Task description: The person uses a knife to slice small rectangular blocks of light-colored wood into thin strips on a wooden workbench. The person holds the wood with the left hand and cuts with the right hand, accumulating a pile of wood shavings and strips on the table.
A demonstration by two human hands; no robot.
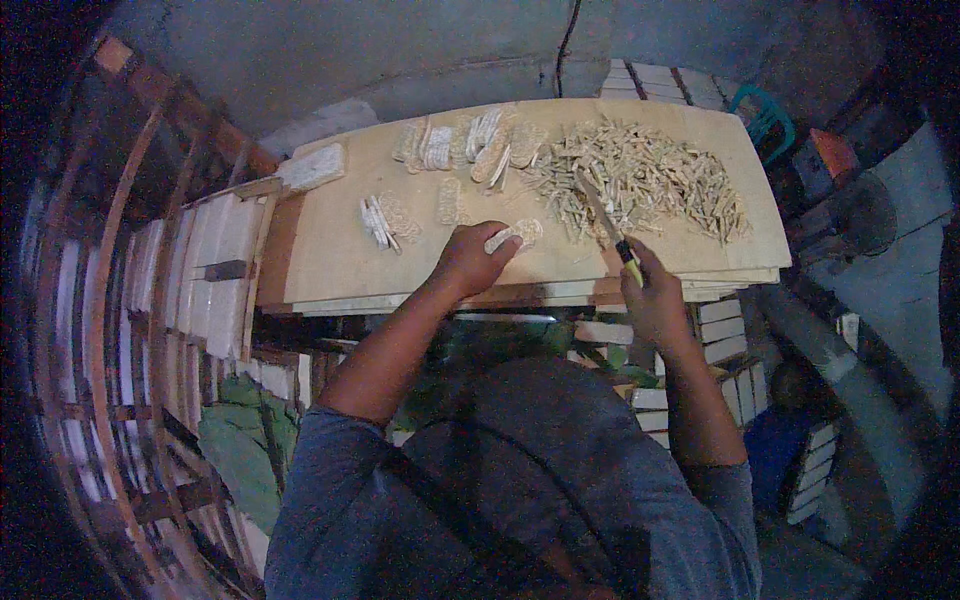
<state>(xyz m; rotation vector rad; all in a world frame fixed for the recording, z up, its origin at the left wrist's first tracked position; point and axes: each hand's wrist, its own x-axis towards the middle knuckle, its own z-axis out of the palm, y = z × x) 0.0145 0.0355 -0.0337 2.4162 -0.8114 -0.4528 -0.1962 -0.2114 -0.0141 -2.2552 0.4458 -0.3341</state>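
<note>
My left hand is closed round an oval, bean-patterned slice that looks like tempeh, near the board's front edge. In my right hand is a knife with a yellow and black handle, its blade pointing away from me over the near left side of a heap of thin cut strips. Stacks of similar slices lie toward the back of the board. Left of my left hand lie a small stack of slices and a lone slice.
All this rests on a pale wooden board, with more boards beneath it. A white block lies at its left end. Wooden racks stand at the left, a teal chair and an orange thing at the back right.
</note>
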